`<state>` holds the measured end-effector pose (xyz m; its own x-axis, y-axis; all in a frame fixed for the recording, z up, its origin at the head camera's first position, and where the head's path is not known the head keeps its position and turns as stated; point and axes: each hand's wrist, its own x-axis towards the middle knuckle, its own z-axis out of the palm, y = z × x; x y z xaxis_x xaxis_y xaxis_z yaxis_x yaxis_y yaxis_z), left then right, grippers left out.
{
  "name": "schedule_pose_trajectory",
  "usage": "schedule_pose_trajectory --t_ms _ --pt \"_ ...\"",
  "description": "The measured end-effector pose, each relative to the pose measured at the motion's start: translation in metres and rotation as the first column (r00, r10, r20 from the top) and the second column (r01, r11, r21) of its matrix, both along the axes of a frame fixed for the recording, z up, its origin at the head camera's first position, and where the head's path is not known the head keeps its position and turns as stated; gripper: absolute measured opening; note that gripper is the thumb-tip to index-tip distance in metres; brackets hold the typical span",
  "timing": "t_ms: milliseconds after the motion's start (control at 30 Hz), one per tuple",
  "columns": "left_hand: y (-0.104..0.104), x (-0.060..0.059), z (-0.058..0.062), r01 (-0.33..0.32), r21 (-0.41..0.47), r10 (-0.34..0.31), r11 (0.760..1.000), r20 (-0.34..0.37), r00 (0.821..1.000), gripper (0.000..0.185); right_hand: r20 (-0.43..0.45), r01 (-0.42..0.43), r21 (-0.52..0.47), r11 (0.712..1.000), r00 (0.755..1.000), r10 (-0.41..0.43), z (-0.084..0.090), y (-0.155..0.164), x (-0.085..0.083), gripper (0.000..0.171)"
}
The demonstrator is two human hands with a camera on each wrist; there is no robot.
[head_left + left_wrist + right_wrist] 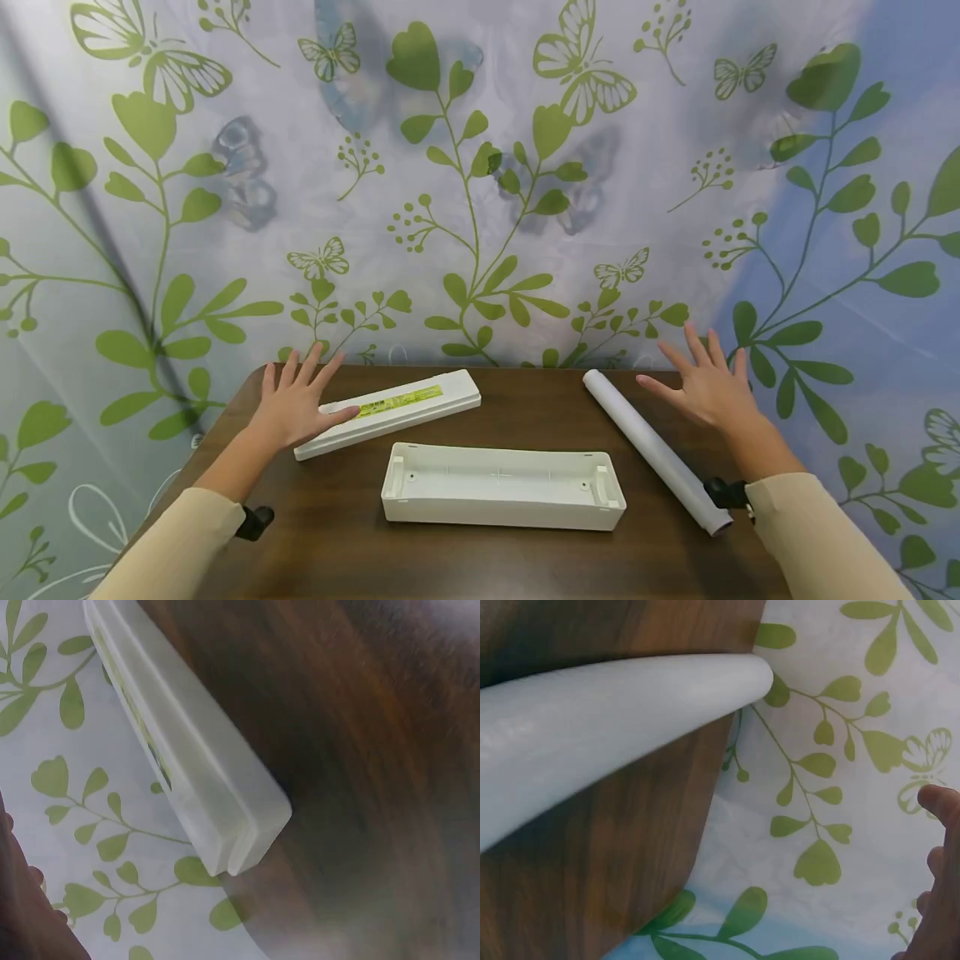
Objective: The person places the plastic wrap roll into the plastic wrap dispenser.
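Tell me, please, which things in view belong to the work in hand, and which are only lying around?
Probably for the work:
- open white box
- yellow-labelled white cover
- white roll

Probably only surroundings:
- brown table
- leaf-patterned curtain
- black wrist devices, worn, not lying about

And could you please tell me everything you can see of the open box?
The box is white, long, narrow and looks plastic. Inside, a fitting stands at each short end, with a dark spot near it. It sits open side up on the table, left of the roll. It looks empty, and only the table seems to touch it.
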<state>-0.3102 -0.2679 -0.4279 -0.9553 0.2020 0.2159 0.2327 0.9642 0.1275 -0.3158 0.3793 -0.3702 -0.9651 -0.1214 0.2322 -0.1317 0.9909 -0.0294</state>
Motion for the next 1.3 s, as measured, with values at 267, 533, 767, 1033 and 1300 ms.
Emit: schedule_pose_trajectory --t_ms 267,533,767,1033,1300 --pt "0.011 0.012 -0.015 0.066 0.051 -0.064 0.997 -0.035 0.997 0.100 -0.018 -0.021 -0.016 1.000 1.000 0.021 -0.016 -0.002 0.013 0.092" --pt "0.027 0.016 -0.034 0.160 0.094 -0.150 0.983 -0.102 0.983 0.098 -0.056 -0.044 -0.051 0.998 0.998 0.041 -0.039 -0.007 0.027 0.088" --pt "0.040 0.019 -0.045 0.263 0.197 -0.241 0.944 -0.130 0.962 0.096 -0.111 -0.071 -0.096 0.993 0.992 0.060 -0.056 -0.012 0.038 0.085" --pt "0.055 0.028 -0.052 0.307 0.290 -0.289 0.907 -0.104 0.952 0.095 -0.142 -0.083 -0.145 0.986 0.988 0.063 -0.076 -0.008 0.047 0.080" --pt "0.064 0.039 -0.058 0.343 0.391 -0.328 0.854 -0.106 0.939 0.095 -0.183 -0.141 -0.226 0.964 0.978 0.100 -0.093 -0.002 0.051 0.079"
